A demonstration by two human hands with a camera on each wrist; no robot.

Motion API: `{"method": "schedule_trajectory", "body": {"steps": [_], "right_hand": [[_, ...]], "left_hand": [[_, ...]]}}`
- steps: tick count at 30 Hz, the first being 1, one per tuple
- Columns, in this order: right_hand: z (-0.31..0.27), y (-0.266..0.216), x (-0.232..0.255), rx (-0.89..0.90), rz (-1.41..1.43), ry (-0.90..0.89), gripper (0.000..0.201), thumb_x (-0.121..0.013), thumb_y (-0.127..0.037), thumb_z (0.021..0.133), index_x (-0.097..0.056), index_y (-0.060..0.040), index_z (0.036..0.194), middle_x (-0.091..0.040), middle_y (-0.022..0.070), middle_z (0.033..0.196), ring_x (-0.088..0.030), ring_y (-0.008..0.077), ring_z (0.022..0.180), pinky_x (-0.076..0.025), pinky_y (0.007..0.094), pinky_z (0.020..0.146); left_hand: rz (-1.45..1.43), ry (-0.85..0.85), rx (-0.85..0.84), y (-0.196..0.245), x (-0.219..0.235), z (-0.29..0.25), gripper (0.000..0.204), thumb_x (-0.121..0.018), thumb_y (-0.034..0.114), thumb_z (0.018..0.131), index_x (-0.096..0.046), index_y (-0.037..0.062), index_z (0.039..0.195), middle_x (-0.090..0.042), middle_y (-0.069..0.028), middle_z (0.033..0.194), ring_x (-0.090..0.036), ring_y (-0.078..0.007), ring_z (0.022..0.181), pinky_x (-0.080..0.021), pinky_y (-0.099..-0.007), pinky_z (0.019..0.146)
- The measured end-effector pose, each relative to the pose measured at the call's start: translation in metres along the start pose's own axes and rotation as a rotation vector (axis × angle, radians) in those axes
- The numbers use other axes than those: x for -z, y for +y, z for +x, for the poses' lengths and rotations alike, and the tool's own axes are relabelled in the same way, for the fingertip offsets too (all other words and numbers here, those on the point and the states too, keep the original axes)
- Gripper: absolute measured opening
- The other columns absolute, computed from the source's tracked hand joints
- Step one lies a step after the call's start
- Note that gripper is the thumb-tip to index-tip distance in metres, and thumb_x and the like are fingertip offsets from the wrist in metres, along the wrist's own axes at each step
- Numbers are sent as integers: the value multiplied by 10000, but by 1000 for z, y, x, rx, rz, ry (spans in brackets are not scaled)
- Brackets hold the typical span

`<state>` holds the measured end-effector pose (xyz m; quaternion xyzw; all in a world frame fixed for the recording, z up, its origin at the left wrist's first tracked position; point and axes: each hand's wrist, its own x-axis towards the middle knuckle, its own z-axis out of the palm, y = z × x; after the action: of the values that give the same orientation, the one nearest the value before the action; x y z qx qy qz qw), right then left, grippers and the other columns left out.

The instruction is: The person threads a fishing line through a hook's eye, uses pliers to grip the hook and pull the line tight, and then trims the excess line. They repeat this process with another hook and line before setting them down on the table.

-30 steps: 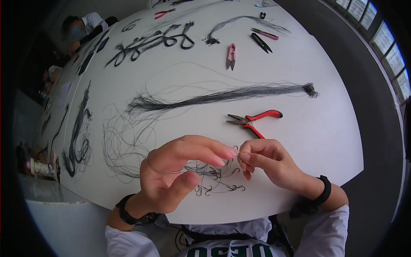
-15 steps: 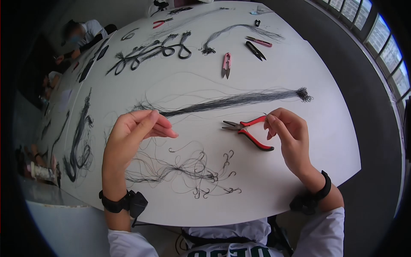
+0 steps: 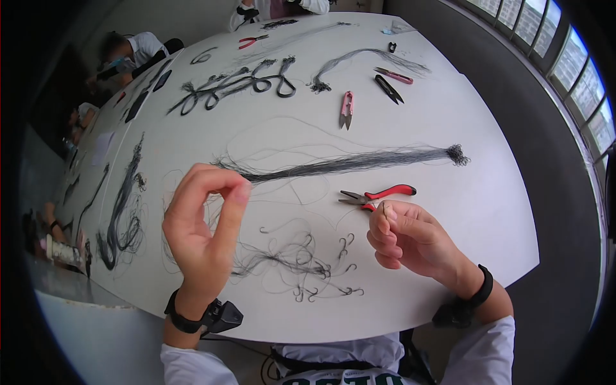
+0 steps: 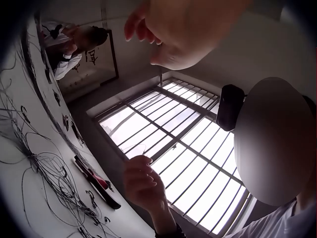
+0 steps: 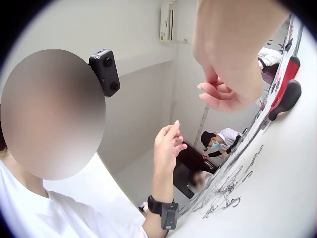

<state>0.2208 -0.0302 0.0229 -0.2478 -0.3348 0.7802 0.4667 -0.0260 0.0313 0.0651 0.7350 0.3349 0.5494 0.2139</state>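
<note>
My left hand [image 3: 204,237] is raised over the near left of the table, thumb and index fingertips meeting on what looks like a thin line. My right hand [image 3: 417,239] pinches a tiny dark piece, apparently the end of a thin line, between thumb and index finger; its other fingers are curled. A faint line hangs between the hands. Below them lies a loose tangle of dark lines with hooks [image 3: 321,271]. Red-handled pliers [image 3: 393,191] lie just beyond my right hand, which partly covers them. The left wrist view shows a fine loop above my right hand [image 4: 143,183].
A long bundle of dark lines [image 3: 346,163] stretches across the table's middle. Farther off lie pink snips [image 3: 347,109], black snips [image 3: 389,89] and looped bundles [image 3: 256,80]. Another bundle [image 3: 119,205] is at the left. People sit at the far and left sides.
My hands, close together earlier, have parted. Since the last frame the left has shifted slightly right and its fingers now form a ring; the right has come down and left, covering part of the pliers.
</note>
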Motion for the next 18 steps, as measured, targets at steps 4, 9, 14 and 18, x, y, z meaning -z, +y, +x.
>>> {"method": "schedule_trajectory", "body": {"steps": [4,9,14,18], "right_hand": [[-1,11,-8,-144,23,-67,248,-439,-251,947,-544,-60,828,-487,-10,706,-465,75,585,-413,233,532],[-1,23,-10,-208,-8,-55,248,-452,-251,943,-583,-46,898,-551,13,764,-487,83,584,-421,221,548],[0,30,-10,-200,-65,-26,245,-455,-242,943,-599,-43,945,-582,21,803,-486,88,573,-415,210,551],[-1,29,-12,-169,-225,23,211,-459,-188,939,-593,-26,946,-595,25,824,-510,88,602,-428,220,561]], "left_hand": [[-187,-581,168,11,-28,-23,93,-643,19,773,-639,-6,862,-637,-89,826,-589,-128,673,-458,-227,636],[-567,-569,476,2,-40,-38,141,-570,-50,812,-627,-21,938,-593,-97,934,-586,-141,831,-496,-269,722],[-710,-550,587,-6,-43,-47,109,-589,62,843,-619,7,932,-600,-50,924,-586,-114,849,-482,-243,731],[-718,-557,650,-9,-43,-51,116,-571,82,861,-595,-6,934,-596,-49,924,-581,-107,844,-476,-241,739]]}}
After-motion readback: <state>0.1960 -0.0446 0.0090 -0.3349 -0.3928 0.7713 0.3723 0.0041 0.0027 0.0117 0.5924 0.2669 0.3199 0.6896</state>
